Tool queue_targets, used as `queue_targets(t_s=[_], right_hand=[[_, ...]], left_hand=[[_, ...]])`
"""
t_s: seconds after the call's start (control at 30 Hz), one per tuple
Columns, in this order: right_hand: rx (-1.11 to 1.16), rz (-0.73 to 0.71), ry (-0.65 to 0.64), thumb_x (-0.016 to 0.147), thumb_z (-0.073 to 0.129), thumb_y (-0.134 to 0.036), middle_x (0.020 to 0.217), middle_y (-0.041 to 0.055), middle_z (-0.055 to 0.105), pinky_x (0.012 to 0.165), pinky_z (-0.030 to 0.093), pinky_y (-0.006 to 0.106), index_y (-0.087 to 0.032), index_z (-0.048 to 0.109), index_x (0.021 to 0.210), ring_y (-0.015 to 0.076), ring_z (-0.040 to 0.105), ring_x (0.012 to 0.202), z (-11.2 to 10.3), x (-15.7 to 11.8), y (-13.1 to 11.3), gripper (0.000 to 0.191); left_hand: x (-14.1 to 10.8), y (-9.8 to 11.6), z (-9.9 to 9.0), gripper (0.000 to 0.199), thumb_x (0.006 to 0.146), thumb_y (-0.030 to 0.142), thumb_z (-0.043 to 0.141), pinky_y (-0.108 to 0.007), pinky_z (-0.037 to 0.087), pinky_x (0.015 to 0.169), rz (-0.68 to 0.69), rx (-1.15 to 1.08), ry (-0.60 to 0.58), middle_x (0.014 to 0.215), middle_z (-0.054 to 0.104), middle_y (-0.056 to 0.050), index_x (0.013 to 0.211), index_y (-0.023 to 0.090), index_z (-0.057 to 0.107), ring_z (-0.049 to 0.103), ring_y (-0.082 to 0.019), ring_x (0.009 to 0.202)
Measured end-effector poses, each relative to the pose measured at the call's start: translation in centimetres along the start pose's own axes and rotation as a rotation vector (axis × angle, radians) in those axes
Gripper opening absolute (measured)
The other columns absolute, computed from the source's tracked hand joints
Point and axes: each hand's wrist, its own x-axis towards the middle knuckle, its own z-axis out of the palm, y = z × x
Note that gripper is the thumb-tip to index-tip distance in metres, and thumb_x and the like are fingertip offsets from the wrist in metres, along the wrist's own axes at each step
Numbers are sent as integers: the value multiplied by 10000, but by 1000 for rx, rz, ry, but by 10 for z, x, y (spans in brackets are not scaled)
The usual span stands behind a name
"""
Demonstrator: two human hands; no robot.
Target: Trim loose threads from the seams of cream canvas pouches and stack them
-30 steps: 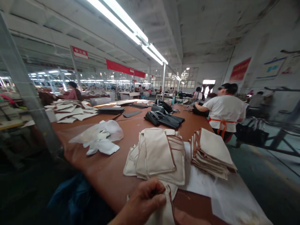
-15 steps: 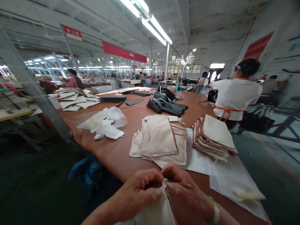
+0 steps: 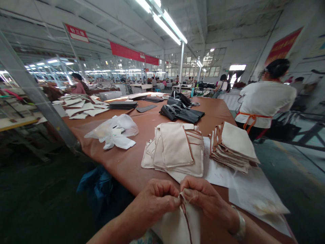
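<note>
Both of my hands meet at the near edge of the table, pinching the top corner of a cream fabric panel [image 3: 174, 225] with a brown inner edge. My left hand [image 3: 156, 203] grips one side of that corner between thumb and fingers. On the other side, my right hand [image 3: 205, 201] is closed, its thumb pressed on the cloth, a pale bangle at the wrist. The panel hangs down below the hands, and its lower end runs out of view. Just beyond lies a loose pile of similar cream panels [image 3: 175, 145].
A taller stack of cream panels [image 3: 236, 145] stands to the right on white paper [image 3: 218, 176]. A clear plastic bag [image 3: 116, 128] lies left on the brown-covered table [image 3: 114, 166]. Black bags [image 3: 182, 112] are farther back. A co-worker [image 3: 266, 95] stands at right, back turned.
My hands have shifted slightly right, and the held panel has turned so more of its cream right side shows. The co-worker at right has moved a little rightward in view.
</note>
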Motion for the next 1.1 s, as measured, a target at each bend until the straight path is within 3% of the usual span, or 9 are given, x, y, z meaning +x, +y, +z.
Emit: queue_targets(t_s=[0.17, 0.33, 0.47, 0.67, 0.8, 0.9, 0.97, 1.1], right_hand=[[62, 47, -44, 862, 606, -548, 695, -7, 505, 553, 297, 228, -148, 553, 811, 106, 383, 605, -1, 3, -8, 407], [95, 122, 36, 753, 678, -325, 625, -17, 531, 526, 278, 218, -138, 580, 728, 88, 371, 552, 2, 5, -7, 212], [99, 171, 90, 738, 618, -247, 592, -36, 476, 491, 240, 208, -145, 593, 713, 83, 328, 534, 2, 4, -3, 108], [60, 180, 126, 743, 612, -279, 588, -31, 487, 470, 227, 212, -146, 609, 713, 82, 325, 510, -2, 0, -4, 136], [117, 182, 152, 734, 613, -249, 594, -13, 555, 470, 242, 201, -134, 637, 699, 78, 375, 508, -3, -1, -10, 122], [161, 182, 157, 718, 610, -230, 603, 2, 604, 479, 270, 196, -124, 669, 703, 80, 427, 513, -2, -2, -12, 123], [168, 188, 175, 703, 616, -226, 604, 5, 620, 478, 281, 195, -120, 684, 707, 81, 444, 506, -2, -1, -12, 126], [200, 221, 192, 702, 624, -202, 598, 4, 629, 457, 285, 186, -118, 693, 727, 74, 445, 484, -1, 0, -7, 112]], left_hand=[[2, -1, 3, 265, 720, 385, 687, -208, 216, 473, 17, 89, 47, 561, 485, 28, 691, 127, 638, 314, -76, 502], [6, 0, 4, 220, 716, 344, 652, -209, 238, 484, 51, 143, 76, 576, 506, 23, 688, 126, 639, 348, -85, 522], [10, 1, 3, 247, 719, 364, 679, -208, 258, 493, 92, 161, 71, 581, 491, 31, 674, 130, 614, 355, -88, 540], [10, 2, -4, 214, 754, 332, 690, -199, 303, 523, 113, 182, -15, 676, 547, 18, 791, 140, 603, 404, -93, 578], [6, 0, -4, 46, 773, 141, 593, -189, 346, 546, 283, 399, 45, 687, 558, 23, 797, 147, 631, 449, -96, 606], [5, -4, -1, 221, 716, 20, 539, -187, 388, 583, 526, 664, 127, 715, 616, 5, 824, 152, 679, 530, -102, 629], [5, -5, 0, 265, 735, 7, 525, -182, 415, 605, 623, 784, 144, 763, 659, -18, 871, 156, 697, 588, -110, 658], [4, -2, 0, 237, 838, 57, 495, -198, 409, 553, 683, 1015, 153, 745, 686, -34, 899, 164, 697, 616, -117, 620]])
